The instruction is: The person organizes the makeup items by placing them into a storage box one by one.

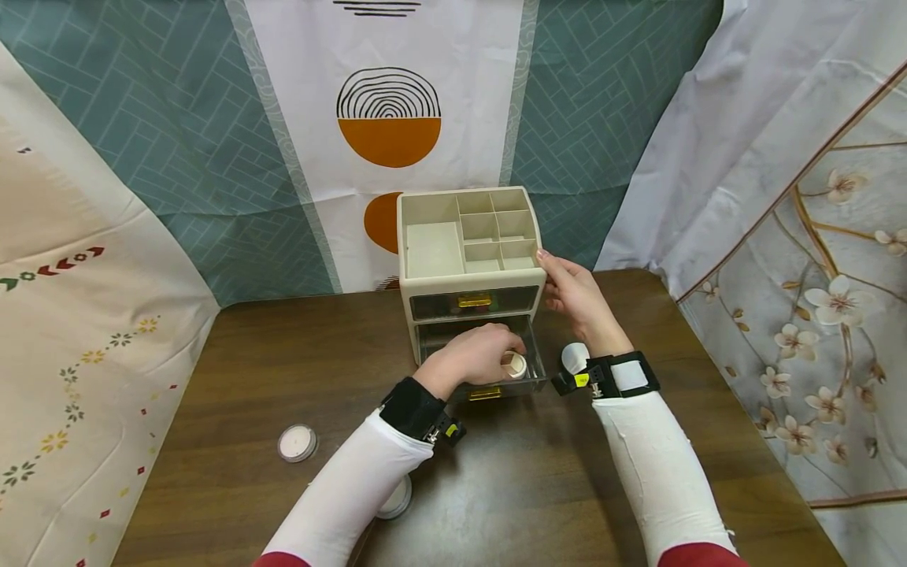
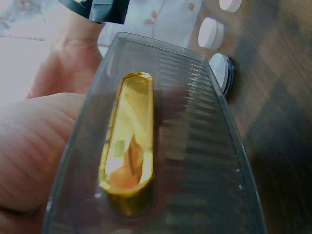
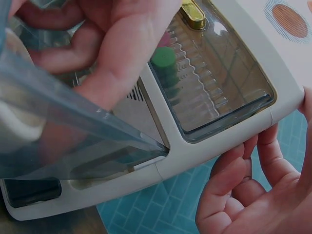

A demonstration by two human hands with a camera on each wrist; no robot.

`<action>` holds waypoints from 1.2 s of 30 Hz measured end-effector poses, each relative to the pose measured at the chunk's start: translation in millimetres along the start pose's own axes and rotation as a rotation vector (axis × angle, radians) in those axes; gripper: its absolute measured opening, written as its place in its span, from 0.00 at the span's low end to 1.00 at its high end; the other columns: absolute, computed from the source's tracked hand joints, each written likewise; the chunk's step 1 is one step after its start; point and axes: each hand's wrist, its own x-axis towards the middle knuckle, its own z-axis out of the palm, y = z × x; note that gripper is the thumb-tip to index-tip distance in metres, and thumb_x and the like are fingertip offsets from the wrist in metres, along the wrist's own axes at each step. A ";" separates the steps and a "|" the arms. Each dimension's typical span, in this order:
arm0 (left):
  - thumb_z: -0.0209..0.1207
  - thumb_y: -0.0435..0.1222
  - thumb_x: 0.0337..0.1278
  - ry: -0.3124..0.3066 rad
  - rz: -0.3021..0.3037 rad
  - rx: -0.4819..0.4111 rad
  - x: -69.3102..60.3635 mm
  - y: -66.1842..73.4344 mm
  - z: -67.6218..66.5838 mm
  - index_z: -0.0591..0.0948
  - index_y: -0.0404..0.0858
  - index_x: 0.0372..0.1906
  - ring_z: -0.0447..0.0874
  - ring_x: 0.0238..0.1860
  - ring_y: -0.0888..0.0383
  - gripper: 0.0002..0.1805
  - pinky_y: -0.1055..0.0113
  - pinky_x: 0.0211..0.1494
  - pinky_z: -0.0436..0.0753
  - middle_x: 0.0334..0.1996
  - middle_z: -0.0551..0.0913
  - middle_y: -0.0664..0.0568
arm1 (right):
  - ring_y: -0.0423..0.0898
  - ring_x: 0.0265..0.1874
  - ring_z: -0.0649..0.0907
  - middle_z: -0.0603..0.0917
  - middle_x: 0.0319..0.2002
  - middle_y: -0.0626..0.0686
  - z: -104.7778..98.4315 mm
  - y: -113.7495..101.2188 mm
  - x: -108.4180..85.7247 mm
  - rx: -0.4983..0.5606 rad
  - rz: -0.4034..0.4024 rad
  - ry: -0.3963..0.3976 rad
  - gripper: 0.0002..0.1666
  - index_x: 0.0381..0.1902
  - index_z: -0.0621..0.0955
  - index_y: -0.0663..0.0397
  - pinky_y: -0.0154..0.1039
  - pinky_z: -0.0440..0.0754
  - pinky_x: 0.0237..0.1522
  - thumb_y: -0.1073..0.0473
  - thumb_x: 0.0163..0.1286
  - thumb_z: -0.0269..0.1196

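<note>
A cream desktop drawer organizer (image 1: 469, 277) stands at the back of the table, its clear lower drawer (image 2: 195, 161) pulled out. My left hand (image 1: 482, 352) reaches into that drawer with bent fingers, gripping a small round white jar (image 1: 517, 365). Through the drawer's clear side, the right wrist view shows this jar blurred. At the organizer's right side, my right hand (image 1: 577, 295) holds the upper edge, its other fingers curled against the side wall. The upper drawer (image 3: 214, 73) is closed, with a green-capped item (image 3: 164, 57) visible inside.
A white-lidded jar (image 1: 575, 357) stands near my right wrist. On the table's left lies a round clear-rimmed container (image 1: 297, 442); another round container (image 1: 397, 499) is partly hidden by my left sleeve. Patterned cloth (image 1: 212, 157) hangs behind the table.
</note>
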 end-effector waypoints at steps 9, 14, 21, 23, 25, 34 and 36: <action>0.73 0.37 0.66 0.004 0.015 -0.023 6.1 -1.9 2.1 0.88 0.41 0.58 0.77 0.48 0.58 0.17 0.67 0.53 0.76 0.49 0.84 0.53 | 0.39 0.39 0.83 0.87 0.41 0.45 0.6 0.3 0.7 -0.005 -0.004 0.009 0.37 0.63 0.81 0.60 0.33 0.75 0.37 0.33 0.79 0.60; 0.73 0.36 0.66 0.001 0.030 -0.023 8.4 -4.0 2.4 0.88 0.40 0.58 0.78 0.50 0.56 0.18 0.66 0.56 0.76 0.50 0.84 0.52 | 0.41 0.40 0.83 0.86 0.42 0.46 0.6 -0.3 0.5 -0.013 -0.002 0.009 0.39 0.64 0.80 0.60 0.34 0.76 0.38 0.32 0.79 0.60; 0.74 0.33 0.62 -0.009 0.029 -0.048 9.5 -5.1 2.6 0.88 0.39 0.59 0.77 0.48 0.57 0.20 0.67 0.54 0.75 0.49 0.83 0.52 | 0.41 0.41 0.83 0.86 0.43 0.46 -0.4 0.3 0.2 -0.012 0.012 0.012 0.40 0.66 0.80 0.61 0.34 0.76 0.38 0.31 0.78 0.60; 0.74 0.33 0.61 -0.011 0.032 -0.051 9.8 -5.2 2.8 0.88 0.39 0.59 0.77 0.48 0.57 0.20 0.67 0.54 0.75 0.49 0.83 0.52 | 0.41 0.41 0.83 0.86 0.44 0.46 -0.5 0.0 -0.6 -0.011 0.013 0.016 0.40 0.66 0.80 0.60 0.34 0.76 0.38 0.31 0.78 0.61; 0.74 0.32 0.61 -0.012 0.035 -0.053 10.1 -5.4 3.1 0.87 0.38 0.59 0.77 0.48 0.57 0.20 0.67 0.55 0.75 0.49 0.83 0.51 | 0.41 0.42 0.83 0.86 0.45 0.47 -0.5 -0.1 -0.9 -0.010 0.012 0.015 0.41 0.67 0.79 0.61 0.34 0.76 0.38 0.31 0.78 0.60; 0.70 0.26 0.62 -0.011 0.036 -0.092 7.2 -6.5 2.7 0.85 0.36 0.61 0.79 0.53 0.55 0.22 0.65 0.61 0.77 0.54 0.85 0.49 | 0.42 0.42 0.83 0.86 0.44 0.46 0.2 1.1 -0.7 -0.006 0.010 0.014 0.40 0.66 0.79 0.59 0.34 0.76 0.38 0.30 0.77 0.61; 0.69 0.24 0.62 -0.015 0.042 -0.104 6.6 -6.4 1.9 0.85 0.36 0.61 0.80 0.50 0.55 0.22 0.64 0.59 0.78 0.53 0.86 0.49 | 0.41 0.41 0.83 0.86 0.44 0.46 0.2 1.1 -0.5 -0.002 0.009 0.013 0.40 0.65 0.80 0.59 0.34 0.76 0.38 0.30 0.77 0.61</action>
